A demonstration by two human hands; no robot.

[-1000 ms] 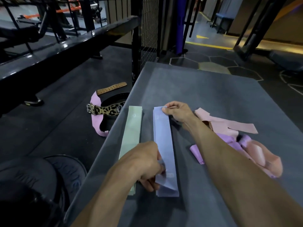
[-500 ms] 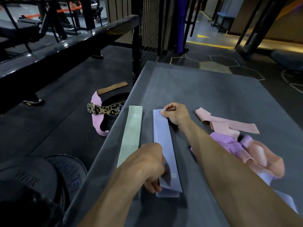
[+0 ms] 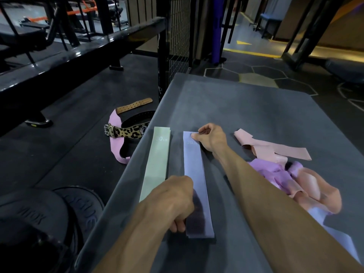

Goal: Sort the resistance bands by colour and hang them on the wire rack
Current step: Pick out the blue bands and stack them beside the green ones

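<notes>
Both hands are pinching the lavender band (image 3: 195, 174) flat at frame centre: right hand (image 3: 211, 137) top, left hand (image 3: 175, 201) bottom. Green band (image 3: 156, 164) is lying just left; tangled pink bands (image 3: 275, 152) are crowding right on the counter (image 3: 246, 107).

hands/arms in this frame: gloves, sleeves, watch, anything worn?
Nothing worn that shows. The left hand and right hand are both bare, no gloves, no rings visible. Both forearms are bare from the wrists to the bottom edge of the picture: no sleeve cuffs, watch, wristband or tape in view. Anything above that is out of frame.
</notes>
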